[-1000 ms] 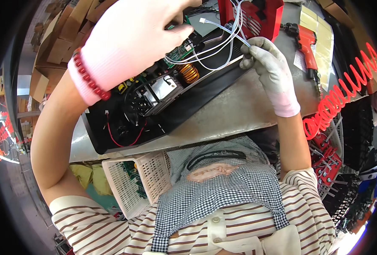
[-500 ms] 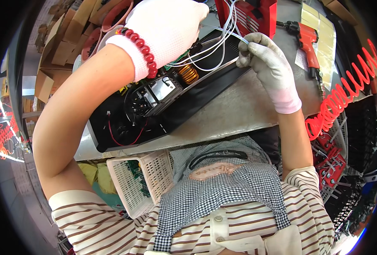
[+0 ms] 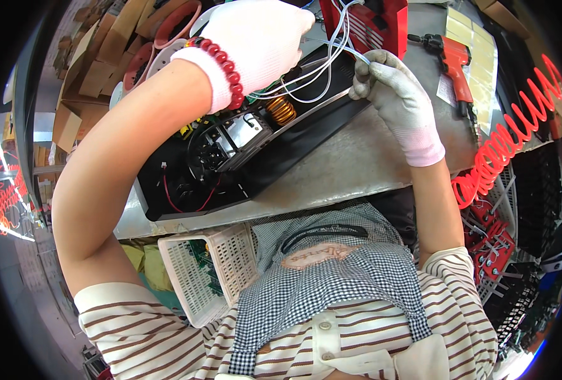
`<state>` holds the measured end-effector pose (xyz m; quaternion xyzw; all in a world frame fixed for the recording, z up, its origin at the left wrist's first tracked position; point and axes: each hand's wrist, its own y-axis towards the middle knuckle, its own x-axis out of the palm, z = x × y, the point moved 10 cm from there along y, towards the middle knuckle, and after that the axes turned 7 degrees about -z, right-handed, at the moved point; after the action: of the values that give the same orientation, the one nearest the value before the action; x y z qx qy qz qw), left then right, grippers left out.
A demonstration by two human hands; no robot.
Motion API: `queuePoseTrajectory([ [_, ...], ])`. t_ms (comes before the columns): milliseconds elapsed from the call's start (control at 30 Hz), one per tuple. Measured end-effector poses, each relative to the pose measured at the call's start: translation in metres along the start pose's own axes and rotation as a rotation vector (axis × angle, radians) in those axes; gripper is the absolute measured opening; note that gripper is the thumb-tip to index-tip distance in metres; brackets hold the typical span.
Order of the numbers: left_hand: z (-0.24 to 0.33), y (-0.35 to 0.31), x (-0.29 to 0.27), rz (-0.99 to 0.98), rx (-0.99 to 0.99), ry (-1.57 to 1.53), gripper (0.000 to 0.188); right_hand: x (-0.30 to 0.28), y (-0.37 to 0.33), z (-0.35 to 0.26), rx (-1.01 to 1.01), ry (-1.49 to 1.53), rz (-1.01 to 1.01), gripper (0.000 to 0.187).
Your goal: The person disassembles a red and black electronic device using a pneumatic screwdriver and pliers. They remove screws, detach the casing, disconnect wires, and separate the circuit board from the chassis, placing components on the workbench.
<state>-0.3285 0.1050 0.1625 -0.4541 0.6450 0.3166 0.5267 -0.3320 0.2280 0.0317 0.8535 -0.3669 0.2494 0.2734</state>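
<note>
Both my hands wear pale knitted gloves. With its thumb and fingers pinched, my right hand grips the end of a white wire beside the red slotted panel. My left hand is curled over the far part of an open black metal housing; its fingertips are mostly hidden, and I cannot make out what they hold. Inside the housing are a copper coil, a silvery block, a round black fan and a thin red wire. Several white wires loop up from the housing.
A red power driver lies on the metal table to the right, near a coiled red air hose. Below the table edge stands a white plastic basket with green circuit boards. Cardboard boxes and reddish bowls are at the far left.
My left hand and forearm have shifted slightly to the right over the housing. My right hand keeps its pinch on the wire and has barely moved.
</note>
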Motion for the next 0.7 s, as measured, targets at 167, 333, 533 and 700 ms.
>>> queuePoseTrajectory([
  [167, 0.005, 0.008, 0.007, -0.041, 0.011, 0.023, 0.021, -0.004, 0.001, 0.001, -0.007, 0.055, -0.006, 0.026],
  [333, 0.004, -0.007, -0.021, 0.046, 0.006, -0.120, 0.021, -0.001, -0.008, -0.012, 0.048, -0.321, 0.213, 0.030],
  [533, -0.009, -0.047, -0.056, -0.016, -0.025, -0.408, 0.017, 0.094, -0.027, -0.083, -0.494, -1.276, 0.328, 0.035],
  [700, -0.028, -0.076, -0.031, -0.180, -0.273, -0.907, 0.018, 0.152, 0.001, -0.071, -0.708, -1.640, 0.043, 0.027],
])
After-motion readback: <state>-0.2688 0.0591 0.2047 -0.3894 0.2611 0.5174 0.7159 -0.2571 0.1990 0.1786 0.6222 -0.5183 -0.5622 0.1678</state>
